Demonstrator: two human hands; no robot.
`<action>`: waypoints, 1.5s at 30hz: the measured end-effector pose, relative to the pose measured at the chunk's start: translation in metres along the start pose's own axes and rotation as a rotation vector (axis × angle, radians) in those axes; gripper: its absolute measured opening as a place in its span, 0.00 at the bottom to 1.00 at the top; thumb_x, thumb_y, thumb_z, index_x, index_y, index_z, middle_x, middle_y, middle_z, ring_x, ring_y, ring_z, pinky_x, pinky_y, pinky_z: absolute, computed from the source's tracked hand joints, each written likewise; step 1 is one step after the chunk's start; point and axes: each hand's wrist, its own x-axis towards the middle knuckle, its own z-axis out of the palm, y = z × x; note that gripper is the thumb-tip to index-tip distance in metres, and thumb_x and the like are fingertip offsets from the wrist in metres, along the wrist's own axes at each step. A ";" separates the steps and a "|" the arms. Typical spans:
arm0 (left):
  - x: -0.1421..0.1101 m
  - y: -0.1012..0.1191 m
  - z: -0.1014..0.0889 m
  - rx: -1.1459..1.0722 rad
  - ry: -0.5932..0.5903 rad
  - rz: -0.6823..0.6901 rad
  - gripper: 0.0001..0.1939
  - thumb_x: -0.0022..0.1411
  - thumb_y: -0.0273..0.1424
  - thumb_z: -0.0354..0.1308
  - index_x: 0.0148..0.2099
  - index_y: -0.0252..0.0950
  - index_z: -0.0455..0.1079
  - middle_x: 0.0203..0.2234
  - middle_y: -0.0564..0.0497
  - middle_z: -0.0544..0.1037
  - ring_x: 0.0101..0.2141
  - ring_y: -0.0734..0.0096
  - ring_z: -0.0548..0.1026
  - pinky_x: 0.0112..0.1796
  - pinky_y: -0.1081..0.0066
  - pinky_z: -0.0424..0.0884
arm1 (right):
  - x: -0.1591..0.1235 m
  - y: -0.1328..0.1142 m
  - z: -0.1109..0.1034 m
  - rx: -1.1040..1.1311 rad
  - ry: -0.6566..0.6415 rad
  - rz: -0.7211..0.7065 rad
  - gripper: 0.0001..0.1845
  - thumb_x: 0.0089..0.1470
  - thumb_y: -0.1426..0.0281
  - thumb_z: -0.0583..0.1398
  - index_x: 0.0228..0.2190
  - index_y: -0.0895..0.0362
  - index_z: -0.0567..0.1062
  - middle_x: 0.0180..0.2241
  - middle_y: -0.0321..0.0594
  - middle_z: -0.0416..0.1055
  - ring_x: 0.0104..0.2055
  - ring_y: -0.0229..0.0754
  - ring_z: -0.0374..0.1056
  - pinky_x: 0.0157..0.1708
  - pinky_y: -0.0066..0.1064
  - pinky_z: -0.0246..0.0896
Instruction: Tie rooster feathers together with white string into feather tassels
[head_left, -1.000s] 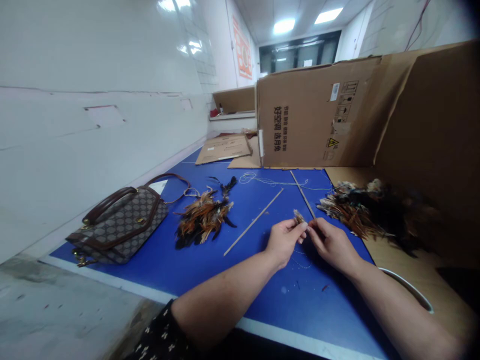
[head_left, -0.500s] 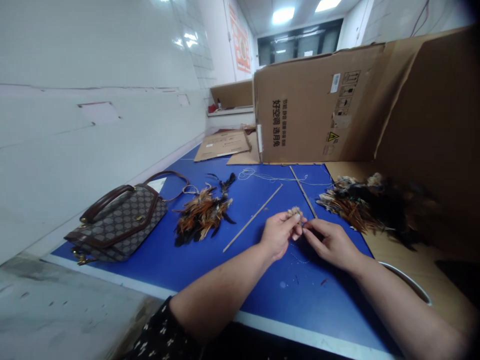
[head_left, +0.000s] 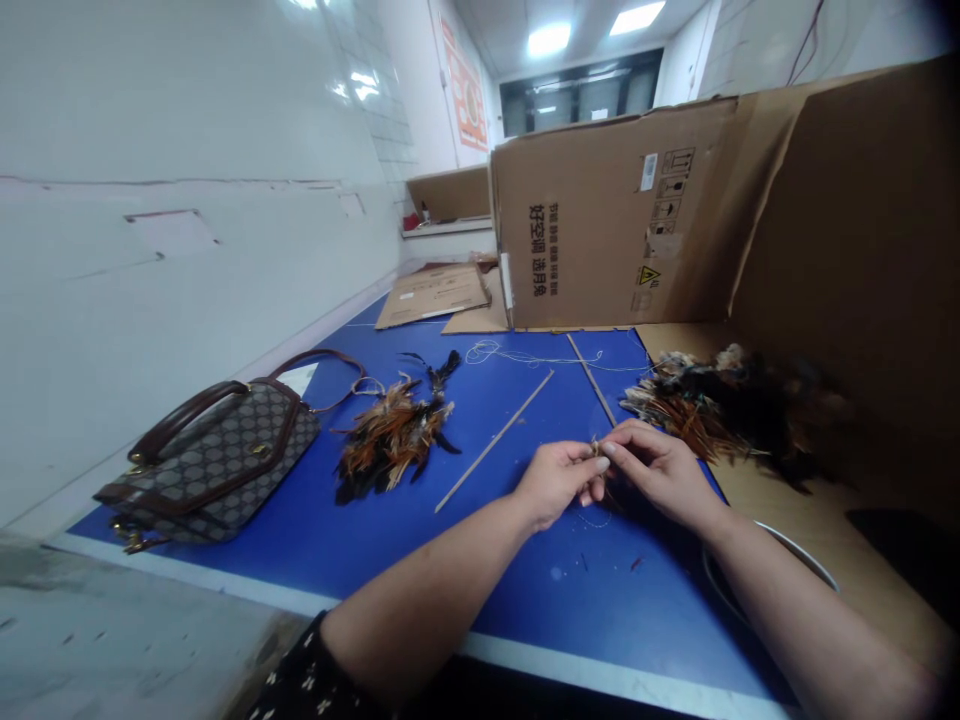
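Observation:
Above the blue tabletop my left hand is closed in a pinch on a small brown feather tuft. My right hand meets it from the other side, thumb and forefinger closed on the same tuft. Fingers hide most of it, so I cannot tell whether it is one feather or several. A thin thread lies just below the hands. To the left is a pile of brown and black feathers; a larger feather pile lies beyond my right hand.
Two thin sticks, one on the left and one farther back, lie on the blue table. Tangled string is behind them. A patterned handbag sits left. A large cardboard box stands behind. A white-rimmed round object is partly under my right forearm.
My right hand has moved up and over the tuft, its fingertips now against my left thumb. The pale fluffy end that stuck up is now mostly covered. The view has shifted slightly.

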 end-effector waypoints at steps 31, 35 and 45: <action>0.000 0.009 -0.009 -0.067 -0.027 -0.026 0.22 0.60 0.46 0.67 0.37 0.29 0.75 0.20 0.52 0.72 0.15 0.83 0.62 0.17 0.76 0.43 | -0.003 0.006 0.004 0.021 -0.063 -0.132 0.18 0.68 0.66 0.59 0.56 0.47 0.79 0.44 0.43 0.78 0.48 0.46 0.74 0.52 0.40 0.69; 0.000 0.008 -0.009 -0.060 -0.002 -0.016 0.21 0.59 0.45 0.67 0.36 0.28 0.74 0.19 0.53 0.71 0.15 0.83 0.61 0.17 0.76 0.44 | -0.003 0.005 0.004 0.013 -0.083 -0.157 0.18 0.69 0.66 0.58 0.56 0.48 0.79 0.45 0.44 0.78 0.48 0.46 0.75 0.50 0.39 0.71; 0.003 0.009 -0.003 -0.126 0.104 -0.043 0.23 0.56 0.46 0.69 0.38 0.30 0.71 0.22 0.52 0.74 0.16 0.77 0.71 0.13 0.78 0.52 | -0.006 0.001 0.008 -0.147 -0.011 -0.220 0.06 0.63 0.67 0.64 0.41 0.52 0.81 0.36 0.43 0.74 0.38 0.46 0.72 0.39 0.39 0.70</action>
